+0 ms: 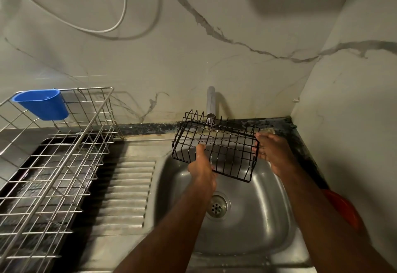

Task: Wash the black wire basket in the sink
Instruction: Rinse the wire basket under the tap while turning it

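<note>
The black wire basket (225, 144) hangs tilted over the steel sink (264, 219), right under the tap (211, 103). A thin stream of water falls through its wires. My left hand (202, 165) grips the basket's near edge from below, thumb up against the wires. My right hand (271, 150) holds its right end, fingers curled round the rim. The drain (217, 206) lies below the basket.
A metal dish rack (71, 144) stands on a dark tray at the left, with a blue plastic cup (44, 104) hooked on its back rim. The ribbed drainboard (129, 191) lies between rack and sink. A red object (343, 208) sits at the right counter edge.
</note>
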